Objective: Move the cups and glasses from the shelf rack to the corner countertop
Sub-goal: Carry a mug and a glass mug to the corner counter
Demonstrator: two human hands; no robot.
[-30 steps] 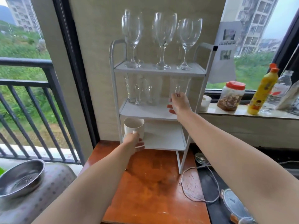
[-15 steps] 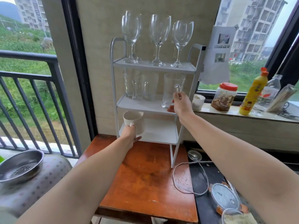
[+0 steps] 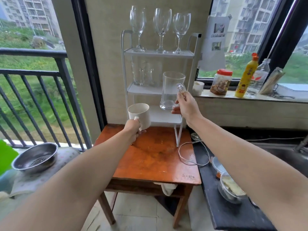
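My left hand (image 3: 133,130) has the white mug (image 3: 139,115) by its handle, fingers (image 3: 137,121) curled round it, and the mug is in the air just in front of the shelf rack (image 3: 124,67), above the far edge of the wooden bench (image 3: 155,162). My right hand (image 3: 186,105) pinches the handle of a clear glass mug (image 3: 171,90), thumb and fingers closed on it, and that one hangs upright in front of the rack's right side, between the middle and bottom shelves, touching neither.

So two pieces are off the rack and in my grip, neither set down anywhere. I'd call this the very start of the job (I can't see any cup or glass already parked on a countertop, though the corner spot itself isn't plainly in view from here).

What's left is most of it. Three wine glasses (image 3: 160,30) stand upright in a row on the top shelf, close together. On the middle shelf, at its left, sits a cluster of clear glass mugs (image 3: 145,73); they overlap and I can't count them surely. The bottom shelf looks bare now.

Next, as I judge it, both of these have to travel to the corner countertop, likely over to my right along the dark counter (image 3: 233,205), and then it's back for the stemware, which will want a careful hold by the stems.
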